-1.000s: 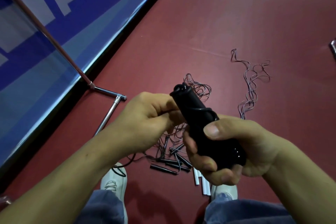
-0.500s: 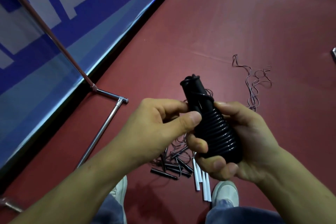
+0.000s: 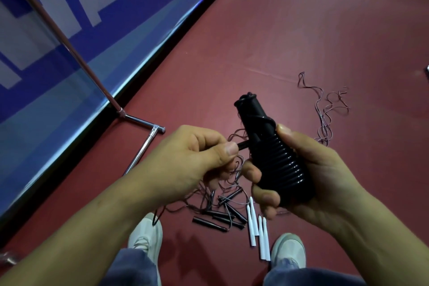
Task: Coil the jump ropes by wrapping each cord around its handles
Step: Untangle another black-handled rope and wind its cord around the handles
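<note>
My right hand (image 3: 318, 176) grips a pair of black jump rope handles (image 3: 253, 116) with black cord coiled tightly round their lower part (image 3: 281, 167). My left hand (image 3: 195, 158) pinches the short free end of that cord (image 3: 243, 145) just left of the handles. On the floor below lie several black handles (image 3: 220, 218) and several white handles (image 3: 256, 230) with thin cords tangled among them. Another loose thin cord (image 3: 325, 109) lies on the floor to the right.
A chrome metal stand (image 3: 139, 121) rests on the red floor (image 3: 278, 30) beside a blue banner (image 3: 58, 42) at the left. My two white shoes (image 3: 146, 237) and jeans show at the bottom edge.
The bundle turned in my right hand so the coils face me. My left hand moved from behind the handles to pinching the cord's free end at their left side.
</note>
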Demonstrator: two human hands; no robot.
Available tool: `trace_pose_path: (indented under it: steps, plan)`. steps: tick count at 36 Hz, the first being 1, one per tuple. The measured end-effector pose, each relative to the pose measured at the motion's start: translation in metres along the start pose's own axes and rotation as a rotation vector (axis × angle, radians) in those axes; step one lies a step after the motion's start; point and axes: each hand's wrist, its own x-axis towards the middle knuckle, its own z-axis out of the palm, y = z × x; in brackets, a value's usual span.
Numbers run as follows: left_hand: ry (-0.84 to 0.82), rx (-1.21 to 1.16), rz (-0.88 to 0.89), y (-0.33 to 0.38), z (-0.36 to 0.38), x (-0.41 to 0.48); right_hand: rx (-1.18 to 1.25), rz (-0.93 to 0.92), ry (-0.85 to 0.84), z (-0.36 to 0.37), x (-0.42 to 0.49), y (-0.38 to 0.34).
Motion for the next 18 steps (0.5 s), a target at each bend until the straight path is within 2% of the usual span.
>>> trace_pose_path:
  steps: [9,13,18]
  plan:
    - [-0.027,0.067,-0.088,0.002,-0.002,-0.002,-0.284,-0.153,0.337,-0.002,0.008,0.006]
    - [-0.025,0.108,-0.091,0.004,0.002,-0.003,-0.567,-0.237,0.430,-0.002,0.012,0.011]
    - [-0.041,0.042,-0.124,0.003,0.004,-0.003,-1.088,-0.282,0.481,-0.008,0.014,0.018]
